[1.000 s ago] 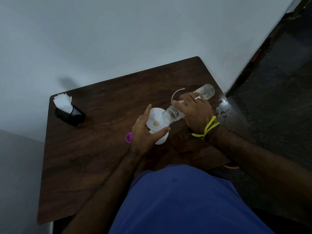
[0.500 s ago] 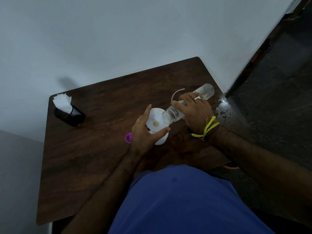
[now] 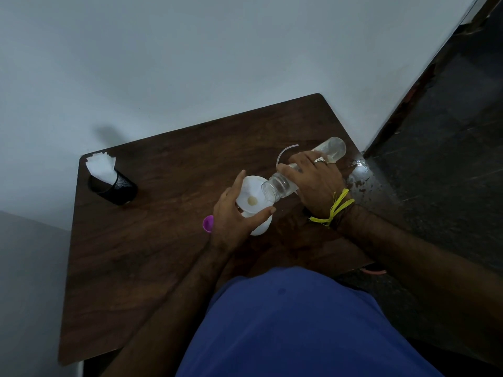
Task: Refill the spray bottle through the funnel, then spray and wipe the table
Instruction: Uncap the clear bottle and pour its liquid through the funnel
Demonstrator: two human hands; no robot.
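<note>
Head view: left hand grips the white spray bottle and funnel at counter centre, steadying them. Right hand grasps a clear bottle, tilted mouth-down over the funnel to pour.

The scene is dim and bluish, with low contrast. The wall is the brightest area, evenly lit and fading greyer toward the lower left. A soft shadow falls on it up and to the right of the tissue holder, so light comes from the near left. The dark table shows faint grain, and a patch at its far right corner gives a small white glare. The floor is nearly black. Wide-angle distortion bends the table edges and wall line — strongest at the borders. The blue cloth nearest the camera looks soft.
</note>
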